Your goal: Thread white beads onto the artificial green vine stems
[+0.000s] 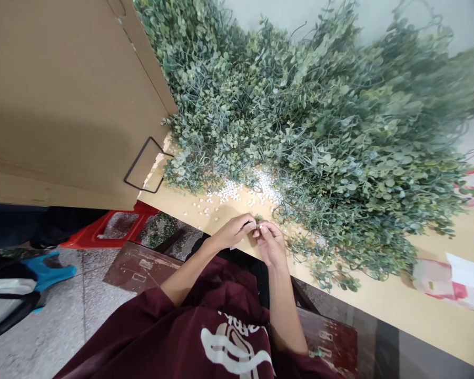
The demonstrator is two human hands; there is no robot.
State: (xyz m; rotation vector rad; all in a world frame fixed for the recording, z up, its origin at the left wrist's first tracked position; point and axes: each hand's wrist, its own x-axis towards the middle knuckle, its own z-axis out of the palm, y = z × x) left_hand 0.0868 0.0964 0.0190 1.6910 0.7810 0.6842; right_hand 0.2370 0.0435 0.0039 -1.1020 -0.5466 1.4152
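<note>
Over the table's near edge, my left hand (239,230) is closed in a pinch on a small green leafy sprig (258,217) of artificial foliage. My right hand (272,245) meets it from the right, thumb and fingers pinched on what looks like a tiny white bead (261,227) against the sprig. My fingertips cover most of both pieces. Just beyond my hands, many loose white beads (229,190) lie scattered on the table. A large heap of artificial greenery (300,121) rises behind them and spreads to the right.
A big cardboard box (63,105) stands at the left, with a black wire frame (144,164) by its corner. Red-and-white plastic packaging (434,279) lies on the pale tabletop (383,302) at right. Below are a red plastic stool (102,231) and a brown wooden bench (142,266).
</note>
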